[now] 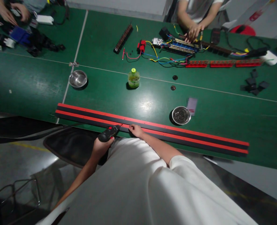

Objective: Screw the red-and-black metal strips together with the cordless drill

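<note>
A long red-and-black strip (176,133) lies along the green worktop's (105,93) near edge. Our left hand (100,147) grips a black power screwdriver (109,132), its tip at the strip. Our right hand (135,129) rests curled fingers on the strip; we cannot tell if they pinch anything. Bare worktop lies beyond, up to a screw bowl (172,115).

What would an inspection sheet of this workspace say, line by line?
Surface: green table, white lines, some glare.
Job's things: long red-and-black rail along the near edge; electric screwdriver, tip at the rail.
Clutter: empty steel bowl; steel bowl of small dark parts; green bottle.
Grips: left hand holds the electric screwdriver; right hand touches the rail.
Cables: coloured wires at the far side.
Surroundings: co-workers' hands across the table; grey floor.
</note>
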The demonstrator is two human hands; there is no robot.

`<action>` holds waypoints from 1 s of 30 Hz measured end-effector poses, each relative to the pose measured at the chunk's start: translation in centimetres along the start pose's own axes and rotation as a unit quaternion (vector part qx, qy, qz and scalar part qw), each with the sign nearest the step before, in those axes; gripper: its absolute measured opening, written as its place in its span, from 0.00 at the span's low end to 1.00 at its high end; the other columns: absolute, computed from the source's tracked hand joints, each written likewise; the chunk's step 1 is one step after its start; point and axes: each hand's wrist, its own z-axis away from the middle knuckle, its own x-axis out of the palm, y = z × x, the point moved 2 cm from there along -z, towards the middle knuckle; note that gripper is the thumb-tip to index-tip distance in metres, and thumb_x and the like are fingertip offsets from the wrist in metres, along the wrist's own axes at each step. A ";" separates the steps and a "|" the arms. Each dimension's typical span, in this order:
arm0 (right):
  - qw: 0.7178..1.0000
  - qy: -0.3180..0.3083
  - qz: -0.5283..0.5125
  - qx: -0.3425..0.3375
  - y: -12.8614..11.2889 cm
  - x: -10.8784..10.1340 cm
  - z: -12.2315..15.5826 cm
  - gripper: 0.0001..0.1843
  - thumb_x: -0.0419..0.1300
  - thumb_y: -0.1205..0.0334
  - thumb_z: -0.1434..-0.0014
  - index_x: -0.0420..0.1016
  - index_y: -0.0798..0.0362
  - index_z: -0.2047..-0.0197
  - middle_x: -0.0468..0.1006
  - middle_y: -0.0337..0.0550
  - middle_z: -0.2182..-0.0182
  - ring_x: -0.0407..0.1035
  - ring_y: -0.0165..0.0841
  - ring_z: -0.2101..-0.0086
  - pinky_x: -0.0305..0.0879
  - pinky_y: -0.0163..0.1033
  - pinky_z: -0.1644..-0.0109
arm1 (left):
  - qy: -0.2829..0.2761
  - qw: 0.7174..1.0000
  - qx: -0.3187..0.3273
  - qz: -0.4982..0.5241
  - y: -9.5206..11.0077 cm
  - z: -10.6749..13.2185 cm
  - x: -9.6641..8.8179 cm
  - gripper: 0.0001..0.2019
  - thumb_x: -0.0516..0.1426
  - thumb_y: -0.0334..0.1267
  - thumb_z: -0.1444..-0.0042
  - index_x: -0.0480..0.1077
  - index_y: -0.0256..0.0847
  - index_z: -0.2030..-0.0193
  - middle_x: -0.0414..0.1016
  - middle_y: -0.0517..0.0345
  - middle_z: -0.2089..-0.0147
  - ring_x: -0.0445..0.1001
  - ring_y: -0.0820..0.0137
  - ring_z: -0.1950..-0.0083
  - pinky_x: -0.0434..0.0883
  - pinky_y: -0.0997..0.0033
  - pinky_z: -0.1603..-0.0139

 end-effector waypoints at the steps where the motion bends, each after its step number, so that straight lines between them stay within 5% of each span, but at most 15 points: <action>1: 1.000 0.001 0.000 0.002 0.0 0.0 0.0 0.11 0.63 0.64 0.32 0.84 0.51 0.49 0.86 0.43 0.61 0.79 0.36 0.60 0.72 0.38 0.49 | -0.003 1.000 -0.006 -0.008 0.6 -0.1 0.3 0.18 0.69 0.50 0.51 0.81 0.36 0.64 0.81 0.52 0.73 0.80 0.62 0.70 0.74 0.69 0.71; 12: 1.000 -0.005 -0.018 0.009 0.4 -0.7 0.0 0.08 0.62 0.66 0.32 0.83 0.52 0.52 0.86 0.40 0.63 0.79 0.32 0.61 0.71 0.34 0.52 | 0.010 0.988 -0.010 -0.152 3.9 -1.4 2.2 0.20 0.68 0.54 0.49 0.82 0.36 0.63 0.86 0.37 0.59 0.85 0.50 0.53 0.74 0.65 0.61; 21: 0.999 -0.007 -0.037 0.018 0.7 -0.9 -0.2 0.07 0.63 0.66 0.33 0.83 0.51 0.54 0.86 0.40 0.64 0.80 0.34 0.61 0.72 0.35 0.53 | -0.016 0.987 0.009 -0.161 4.0 -2.2 1.9 0.19 0.66 0.55 0.47 0.80 0.39 0.69 0.84 0.45 0.69 0.84 0.53 0.59 0.72 0.66 0.65; 30: 0.999 -0.009 -0.044 0.019 0.8 -0.8 -0.4 0.07 0.63 0.66 0.33 0.82 0.51 0.54 0.86 0.39 0.64 0.80 0.33 0.62 0.73 0.35 0.53 | -0.044 0.971 0.035 -0.231 4.8 -2.7 2.0 0.18 0.66 0.56 0.45 0.81 0.40 0.64 0.85 0.41 0.64 0.84 0.51 0.56 0.72 0.65 0.62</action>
